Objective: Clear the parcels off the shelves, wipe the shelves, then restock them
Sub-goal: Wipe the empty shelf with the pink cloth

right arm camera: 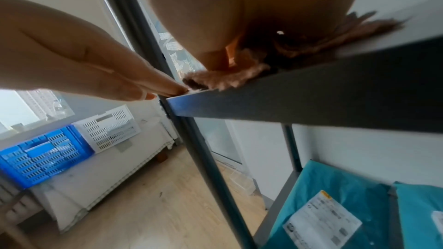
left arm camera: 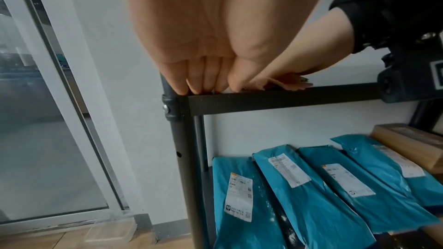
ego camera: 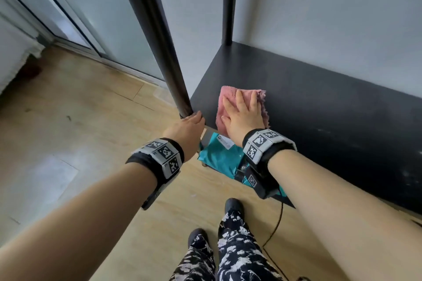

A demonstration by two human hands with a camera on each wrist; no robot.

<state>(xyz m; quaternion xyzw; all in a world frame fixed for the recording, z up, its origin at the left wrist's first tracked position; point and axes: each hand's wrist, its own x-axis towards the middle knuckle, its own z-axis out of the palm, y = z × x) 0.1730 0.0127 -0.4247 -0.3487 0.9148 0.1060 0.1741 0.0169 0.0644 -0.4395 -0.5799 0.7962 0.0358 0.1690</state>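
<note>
We are mid-wipe: our right hand [ego camera: 244, 118] presses flat, fingers straight, on the pink cloth [ego camera: 228, 107] at the bare black shelf's [ego camera: 319, 107] front-left corner, our left hand [ego camera: 189, 126] resting straight fingertips on that corner. Teal parcels [left arm camera: 311, 192] fill the shelf below; clearing, wiping and restocking there remain.

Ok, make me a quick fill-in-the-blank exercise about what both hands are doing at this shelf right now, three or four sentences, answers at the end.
1. The right hand presses flat on a cloth whose colour is ____.
2. The left hand rests its fingertips on the front ____ corner of the black shelf.
3. The parcels on the shelf below are wrapped in ____ plastic.
4. Each parcel carries a white ____.

Missing words: pink; left; teal; label
</note>
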